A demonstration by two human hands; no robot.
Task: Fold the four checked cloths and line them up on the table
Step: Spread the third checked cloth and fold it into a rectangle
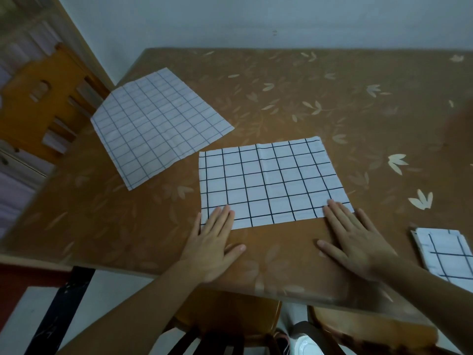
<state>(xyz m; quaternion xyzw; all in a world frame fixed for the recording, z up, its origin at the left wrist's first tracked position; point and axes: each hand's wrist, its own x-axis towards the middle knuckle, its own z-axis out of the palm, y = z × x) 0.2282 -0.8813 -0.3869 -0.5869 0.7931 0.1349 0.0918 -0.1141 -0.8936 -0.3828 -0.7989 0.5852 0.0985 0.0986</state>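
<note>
- Head view, hidden/cut off: folded checked cloth at far right of bench, cut by frame edge; layer count not readable. Only three cloths in view. Frame corners blurred; dark shape at right edge can't be made out.
- Surroundings: bench has brown leaf-print cover. Wooden chair beyond its left edge, blurred. Pale wall behind. Another chair seat below the near bench edge, between the forearms; white shoe lower centre.
- Pale-grid cloth: lies open and flat, upper left, turned at an angle, apart from the others.
- Dark-grid cloth: rectangle, centre of bench, flat, centre crease visible, just right of pale-grid cloth, not touching.
- Left hand: palm down, fingers straight and together, tips on near-left corner of dark-grid cloth; gripping nothing.
- Right hand: palm down, fingers straight, tips on near-right corner of same cloth; thumb spread on bare bench; gripping nothing.
</note>
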